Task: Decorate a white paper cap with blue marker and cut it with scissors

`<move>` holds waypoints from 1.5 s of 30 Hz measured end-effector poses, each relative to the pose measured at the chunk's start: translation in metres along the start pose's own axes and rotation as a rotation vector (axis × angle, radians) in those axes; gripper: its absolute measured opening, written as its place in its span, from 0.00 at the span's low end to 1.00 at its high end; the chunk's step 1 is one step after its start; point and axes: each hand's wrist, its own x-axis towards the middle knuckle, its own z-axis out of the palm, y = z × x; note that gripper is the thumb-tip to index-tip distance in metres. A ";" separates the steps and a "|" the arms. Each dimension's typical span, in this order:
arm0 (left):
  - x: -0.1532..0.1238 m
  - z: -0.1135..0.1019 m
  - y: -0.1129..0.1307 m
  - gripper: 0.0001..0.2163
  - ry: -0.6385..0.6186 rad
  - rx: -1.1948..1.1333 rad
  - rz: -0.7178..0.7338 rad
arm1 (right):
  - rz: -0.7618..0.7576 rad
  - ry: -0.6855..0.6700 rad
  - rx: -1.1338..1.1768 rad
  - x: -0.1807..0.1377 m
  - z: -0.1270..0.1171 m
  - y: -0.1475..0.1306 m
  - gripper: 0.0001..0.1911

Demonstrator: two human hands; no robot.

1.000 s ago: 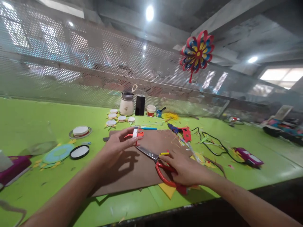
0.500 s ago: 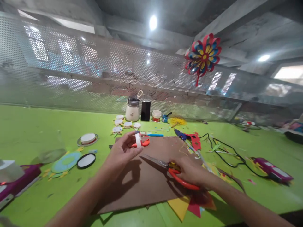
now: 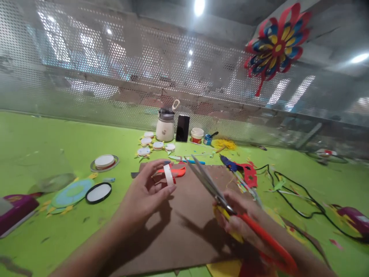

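My left hand (image 3: 150, 186) pinches a small white piece with red edges (image 3: 168, 175) between thumb and fingers, its narrow side facing me; its exact kind is unclear. In my right hand (image 3: 239, 215) is a pair of scissors (image 3: 211, 187) with red and yellow handles. The blades are slightly apart, pointing up and to the left, short of the white piece. Both hands are above a brown board (image 3: 175, 238). Behind my left fingers lies an orange-handled cutter (image 3: 179, 172) on the board, partly hidden.
White discs with yellow bits (image 3: 158, 145) sit before a white jar (image 3: 165, 127), a phone (image 3: 182, 128) and a paint pot (image 3: 207, 139). A glue gun (image 3: 229, 163) and black cable (image 3: 291, 197) lie right. A black-rimmed disc (image 3: 98, 193) lies left. A paper flower (image 3: 278, 48) hangs above.
My right hand has turned and raised the scissors, so the blades now point upward and show apart. My left hand keeps its piece. The view has tilted down and shifted left.
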 end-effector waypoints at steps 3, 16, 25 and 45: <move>-0.001 0.002 0.001 0.21 0.019 0.021 0.002 | -0.015 0.021 -0.001 -0.008 0.011 0.009 0.29; -0.002 -0.001 0.007 0.19 -0.077 0.004 -0.023 | -0.152 0.216 -0.640 -0.020 -0.001 0.031 0.29; 0.002 -0.003 -0.002 0.30 -0.055 0.023 -0.033 | -0.171 0.226 -0.823 -0.023 -0.006 0.022 0.30; 0.002 -0.015 0.014 0.17 -0.115 -0.099 -0.200 | 0.004 0.007 -0.080 -0.021 -0.014 0.019 0.31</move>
